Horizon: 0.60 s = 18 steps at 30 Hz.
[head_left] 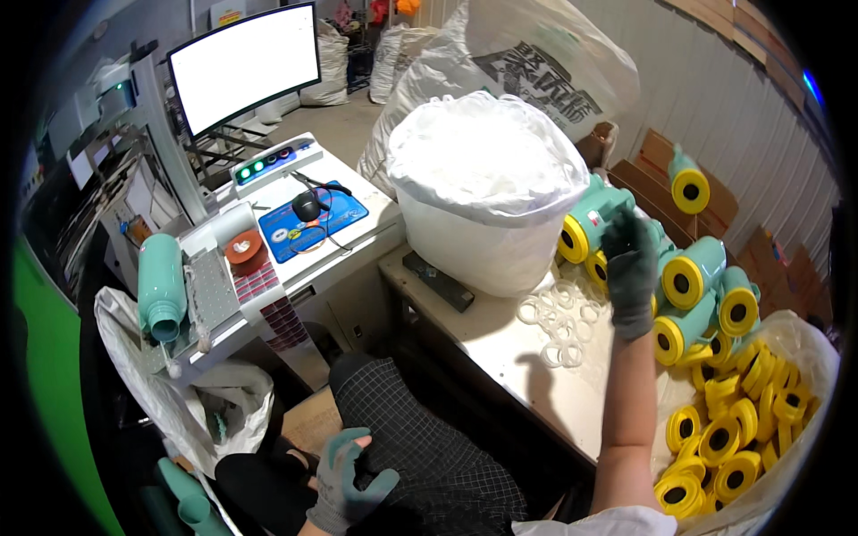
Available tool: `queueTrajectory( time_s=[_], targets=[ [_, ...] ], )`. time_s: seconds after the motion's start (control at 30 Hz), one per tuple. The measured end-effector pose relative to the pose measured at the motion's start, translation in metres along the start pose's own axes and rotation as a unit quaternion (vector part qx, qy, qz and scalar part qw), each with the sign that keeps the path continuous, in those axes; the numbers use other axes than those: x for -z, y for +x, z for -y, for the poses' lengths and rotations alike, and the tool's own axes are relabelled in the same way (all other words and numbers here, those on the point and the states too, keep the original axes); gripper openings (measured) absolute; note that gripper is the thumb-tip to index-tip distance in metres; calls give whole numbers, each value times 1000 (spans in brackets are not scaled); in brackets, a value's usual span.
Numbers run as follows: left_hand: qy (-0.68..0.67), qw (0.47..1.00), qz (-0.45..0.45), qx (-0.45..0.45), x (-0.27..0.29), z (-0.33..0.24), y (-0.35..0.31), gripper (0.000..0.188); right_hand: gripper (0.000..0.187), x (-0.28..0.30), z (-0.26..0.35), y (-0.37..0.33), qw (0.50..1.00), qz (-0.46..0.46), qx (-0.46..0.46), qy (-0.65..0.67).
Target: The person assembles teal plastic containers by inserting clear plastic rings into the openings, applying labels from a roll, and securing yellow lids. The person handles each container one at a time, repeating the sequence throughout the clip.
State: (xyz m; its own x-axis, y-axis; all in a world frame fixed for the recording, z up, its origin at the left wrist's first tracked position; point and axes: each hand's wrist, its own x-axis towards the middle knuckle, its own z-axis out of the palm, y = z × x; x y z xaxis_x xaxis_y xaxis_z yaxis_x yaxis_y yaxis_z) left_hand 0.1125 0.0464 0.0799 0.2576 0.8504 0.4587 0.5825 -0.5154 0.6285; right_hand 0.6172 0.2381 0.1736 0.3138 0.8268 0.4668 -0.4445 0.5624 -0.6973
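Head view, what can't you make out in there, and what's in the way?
All in the head view:
Right hand: fingers blurred; its back hides whether it holds anything.
Piled bottles: partly hidden by that hand.
Monitor: anything displayed is lost in white glare.
Yellow caps: lower ones hidden under those on top.
Lower-left bottle: cut off by the lower edge.

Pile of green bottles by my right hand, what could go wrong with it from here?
The green bottles are heaped mostly on their sides, so a nudge from the right hand might set some rolling. One bottle sits apart above the heap with no visible support, so it could drop onto the others. The loose white rings lie beside the right forearm, which might sweep some off the table.
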Motion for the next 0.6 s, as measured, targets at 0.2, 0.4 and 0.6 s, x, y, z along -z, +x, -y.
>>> queueTrajectory(
  time_s=[0.2,0.4,0.6],
  targets=[
    [21,999,17,41,8,8,-21,63,78,-164,-9,55,734,138,265,-610],
    [-17,997,-9,70,-5,30,-24,60,117,-172,-52,137,536,255,-24,-805],
    [-3,996,-10,89,-5,48,-40,55,99,-173,-46,143,489,330,-85,-803]
  ],
)
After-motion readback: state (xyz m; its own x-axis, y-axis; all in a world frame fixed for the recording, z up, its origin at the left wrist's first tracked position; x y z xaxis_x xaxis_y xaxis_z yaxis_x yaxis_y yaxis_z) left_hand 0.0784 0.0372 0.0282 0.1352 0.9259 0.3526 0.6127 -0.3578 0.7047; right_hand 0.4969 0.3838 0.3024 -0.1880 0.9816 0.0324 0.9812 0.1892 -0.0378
